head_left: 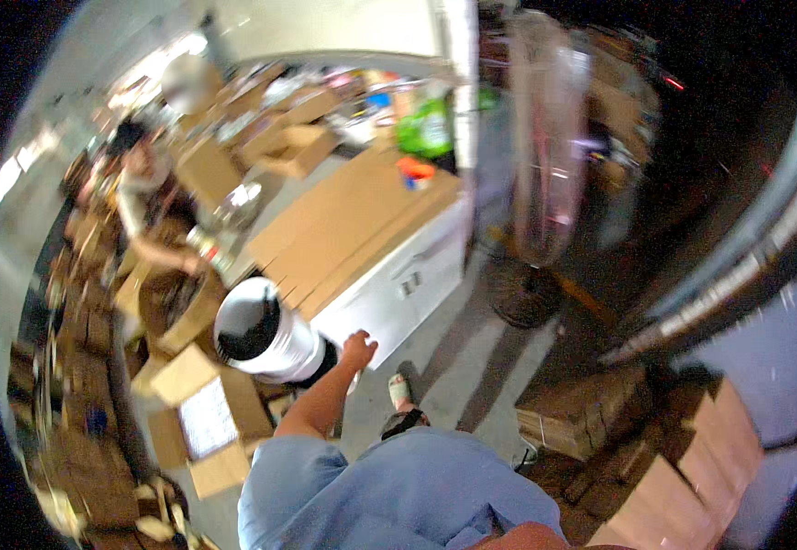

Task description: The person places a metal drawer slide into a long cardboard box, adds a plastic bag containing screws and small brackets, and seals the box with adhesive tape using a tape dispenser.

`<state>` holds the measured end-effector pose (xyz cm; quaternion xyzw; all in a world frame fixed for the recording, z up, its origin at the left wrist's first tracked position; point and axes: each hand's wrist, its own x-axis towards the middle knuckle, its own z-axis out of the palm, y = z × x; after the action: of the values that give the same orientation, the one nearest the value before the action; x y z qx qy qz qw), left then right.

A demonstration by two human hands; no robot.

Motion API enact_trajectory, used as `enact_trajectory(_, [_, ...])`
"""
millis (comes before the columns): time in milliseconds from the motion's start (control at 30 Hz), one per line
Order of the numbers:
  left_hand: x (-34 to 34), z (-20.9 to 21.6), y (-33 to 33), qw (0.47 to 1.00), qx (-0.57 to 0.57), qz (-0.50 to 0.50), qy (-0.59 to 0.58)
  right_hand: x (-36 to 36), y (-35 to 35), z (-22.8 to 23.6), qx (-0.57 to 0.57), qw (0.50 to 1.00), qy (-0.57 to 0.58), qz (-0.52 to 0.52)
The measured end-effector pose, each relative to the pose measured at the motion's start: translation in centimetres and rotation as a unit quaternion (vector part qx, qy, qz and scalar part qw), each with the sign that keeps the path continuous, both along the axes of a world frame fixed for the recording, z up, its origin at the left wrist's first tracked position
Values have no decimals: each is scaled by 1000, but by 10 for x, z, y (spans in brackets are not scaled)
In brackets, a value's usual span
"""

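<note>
My left hand (359,350) reaches forward beside a white cabinet-like box (394,298); its fingers look loosely apart, though blurred, and no held thing shows. Left of my forearm is a white bucket (293,348), its dark inside facing up and left. Whether my arm touches the bucket I cannot tell. My right hand is out of view; only a patch of skin shows at the lower edge. Flat brown cardboard (353,215) covers the top of the white box, with a small orange item (414,172) on it.
A co-worker (146,197) at the left reaches toward a cardboard carton (188,316). Another open carton (165,440) lies nearer. Stacked cardboard (591,412) stands at the right, near a black round-based stand (524,291). A green bag (424,128) and more boxes are behind.
</note>
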<state>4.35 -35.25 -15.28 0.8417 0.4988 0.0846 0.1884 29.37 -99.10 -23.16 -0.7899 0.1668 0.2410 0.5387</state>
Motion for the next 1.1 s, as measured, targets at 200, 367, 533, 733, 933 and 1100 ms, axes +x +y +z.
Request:
enact_trajectory(200, [-125,23,82,955,220,192,-45,53,156,0,-64,971,29,230])
enact_trajectory(367, [-198,50,177,945,99,289,-118,60,309,6,-67,920,20,386])
enact_trajectory(533, [-241,43,269,948,-150,279,10,41,454,13,-21,866,-1,499])
enact_trajectory(733, [-226,7,325,969,-192,117,105,20,574,35,60,834,-18,548])
enact_trajectory(933, [-217,-11,325,971,-194,99,100,52,634,57,-123,759,-92,632])
enact_trajectory(1100, [-231,29,294,965,-194,175,3,102,691,23,-55,642,-172,745])
